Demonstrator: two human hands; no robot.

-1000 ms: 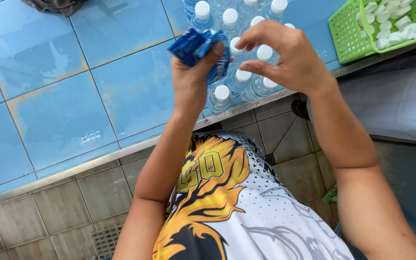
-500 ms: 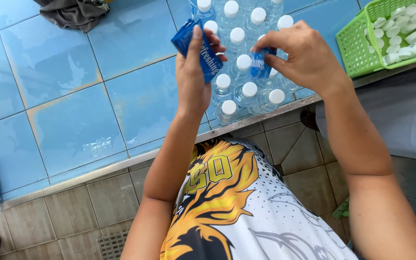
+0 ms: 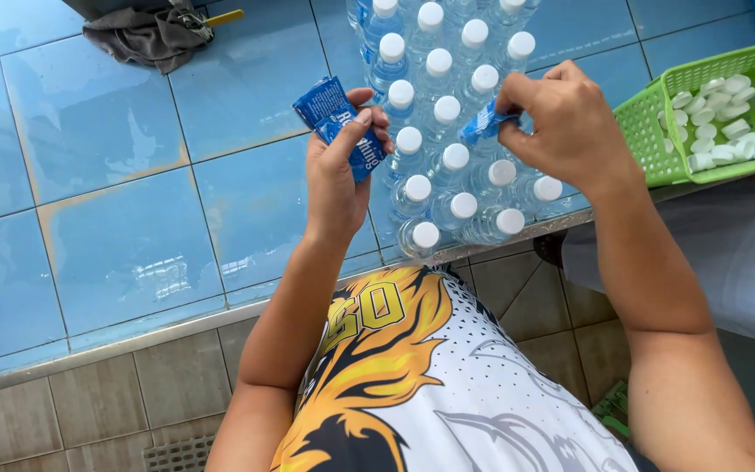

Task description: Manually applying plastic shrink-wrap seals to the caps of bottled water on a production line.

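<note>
While the left hand (image 3: 338, 170) is gripping a small stack of blue labels (image 3: 339, 122) above the blue tiled counter (image 3: 124, 218), the right hand (image 3: 565, 127) is pinching a single blue label (image 3: 488, 122) over the cluster of white-capped bottles (image 3: 447, 157). Sliding it squarely over one cap is probably working best. Crowding is tightest at three o'clock, where the green basket (image 3: 648, 140) of caps is sitting near the counter edge; open tile is lying toward nine o'clock.
</note>
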